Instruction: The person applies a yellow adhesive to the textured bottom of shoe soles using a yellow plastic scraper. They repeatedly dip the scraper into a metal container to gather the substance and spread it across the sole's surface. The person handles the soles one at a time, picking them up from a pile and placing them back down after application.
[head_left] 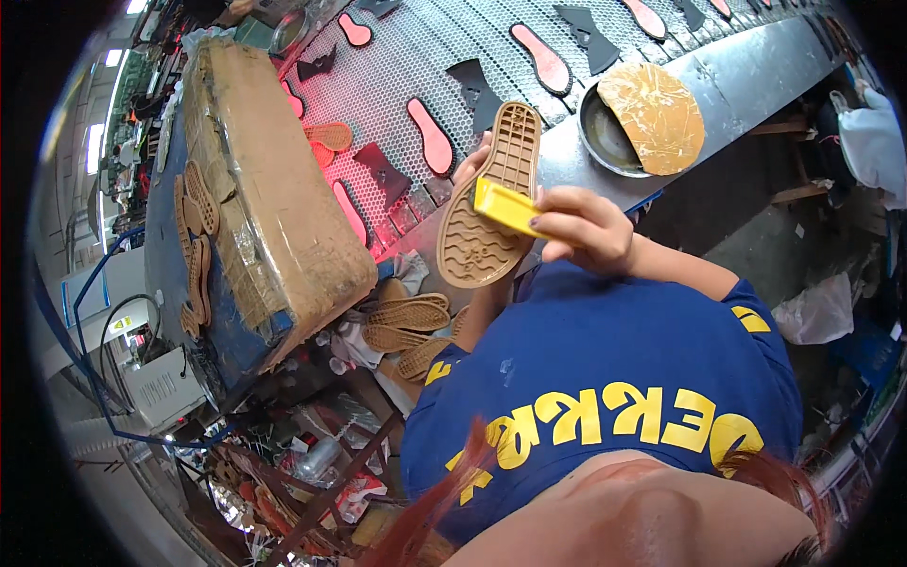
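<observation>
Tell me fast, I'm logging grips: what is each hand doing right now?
Left hand: mostly hidden behind the tan shoe sole, holding it up.
Right hand: closed on a yellow block pressed against the sole.

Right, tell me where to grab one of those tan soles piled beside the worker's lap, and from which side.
Probably across the narrow waist, from above. The loose soles lie flat and overlapping, tread up, so their long edges are the easiest thing to pinch. Both hands are busy: the left hand holds another sole, the right hand a yellow block.
</observation>
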A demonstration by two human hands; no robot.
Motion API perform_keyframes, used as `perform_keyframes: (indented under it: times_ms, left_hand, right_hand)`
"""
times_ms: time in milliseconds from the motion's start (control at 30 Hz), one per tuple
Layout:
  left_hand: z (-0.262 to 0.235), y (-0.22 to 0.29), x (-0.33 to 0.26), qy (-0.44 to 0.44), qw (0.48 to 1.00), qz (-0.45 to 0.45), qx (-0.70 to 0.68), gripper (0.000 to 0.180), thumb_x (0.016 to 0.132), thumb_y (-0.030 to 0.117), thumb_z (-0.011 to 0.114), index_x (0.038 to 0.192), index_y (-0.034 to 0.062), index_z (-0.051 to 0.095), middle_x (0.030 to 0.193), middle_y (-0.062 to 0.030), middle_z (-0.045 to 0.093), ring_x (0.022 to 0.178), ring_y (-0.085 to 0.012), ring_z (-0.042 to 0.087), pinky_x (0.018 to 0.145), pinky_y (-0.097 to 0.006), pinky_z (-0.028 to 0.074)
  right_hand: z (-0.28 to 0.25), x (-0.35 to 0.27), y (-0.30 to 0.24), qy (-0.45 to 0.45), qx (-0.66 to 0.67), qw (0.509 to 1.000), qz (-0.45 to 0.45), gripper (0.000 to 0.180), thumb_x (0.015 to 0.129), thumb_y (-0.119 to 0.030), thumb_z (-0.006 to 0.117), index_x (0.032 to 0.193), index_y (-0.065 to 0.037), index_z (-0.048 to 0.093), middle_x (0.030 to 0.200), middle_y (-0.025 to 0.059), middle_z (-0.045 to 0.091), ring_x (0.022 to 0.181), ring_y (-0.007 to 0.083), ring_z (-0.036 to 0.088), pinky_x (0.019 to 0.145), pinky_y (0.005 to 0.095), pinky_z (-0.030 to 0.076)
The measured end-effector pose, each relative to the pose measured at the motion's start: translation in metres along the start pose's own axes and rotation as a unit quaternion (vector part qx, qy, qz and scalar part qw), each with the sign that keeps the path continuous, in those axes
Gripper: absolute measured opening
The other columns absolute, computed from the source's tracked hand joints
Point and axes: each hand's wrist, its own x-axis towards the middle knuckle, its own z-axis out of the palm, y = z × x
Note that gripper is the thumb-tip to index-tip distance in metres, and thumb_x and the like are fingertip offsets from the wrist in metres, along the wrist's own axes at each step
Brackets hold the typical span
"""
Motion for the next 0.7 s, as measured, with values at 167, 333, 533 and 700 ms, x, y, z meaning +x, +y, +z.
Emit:
perform_keyframes:
  times_ms: [167, 333, 533, 700]
  left_hand:
    - [-0.002, -0.005, 0.004, 0.029, 0.956, -0.084, -0.278, 0.049, 0.092, 0.02, 0.059, 0.131, 0.0025, 0.037, 0.134, -0.0176, 0.046, 0.129, -0.0264, 0.044, 0.109, -0.039, 0.035]
    - [0.011, -0.009, -0.002, -0.02, 0.915, 0.207, 0.345, 0.066, 0.084, 0.021, 0.069, 0.135, 0.0052, 0.03, 0.132, -0.0159, 0.045, 0.127, -0.031, 0.046, 0.108, -0.043, 0.038]
    - [0.016, -0.022, 0.008, 0.014, 0.86, 0.314, 0.402, 0.068, 0.071, 0.014, 0.075, 0.128, 0.0019, 0.039, 0.124, -0.015, 0.05, 0.118, -0.0289, 0.052, 0.102, -0.04, 0.041]
    - [0.018, -0.021, 0.008, -0.05, 0.907, 0.198, 0.368, 0.069, 0.071, 0.011, 0.073, 0.13, 0.0037, 0.04, 0.127, -0.0121, 0.049, 0.116, -0.0223, 0.05, 0.099, -0.034, 0.041]
  right_hand:
    - [-0.001, 0.005, 0.003, 0.032, -0.033, 0.999, -0.013, 0.031, 0.082, -0.026, 0.072, 0.099, -0.001, 0.063, 0.096, 0.0141, 0.06, 0.079, 0.0274, 0.065, 0.063, 0.0343, 0.054]
    - [0.002, 0.006, 0.002, 0.025, -0.064, 0.998, 0.003, 0.031, 0.084, -0.027, 0.07, 0.098, 0.0, 0.064, 0.094, 0.014, 0.061, 0.079, 0.0268, 0.065, 0.063, 0.0332, 0.054]
    - [0.01, 0.006, -0.008, -0.009, -0.016, 0.999, -0.033, 0.036, 0.088, -0.031, 0.067, 0.101, 0.002, 0.064, 0.098, 0.0169, 0.06, 0.078, 0.0279, 0.064, 0.063, 0.0339, 0.054]
    - [0.009, 0.016, -0.009, 0.0, 0.004, 0.997, -0.079, 0.034, 0.081, -0.028, 0.073, 0.099, -0.001, 0.062, 0.094, 0.014, 0.06, 0.066, 0.0236, 0.064, 0.053, 0.0316, 0.053]
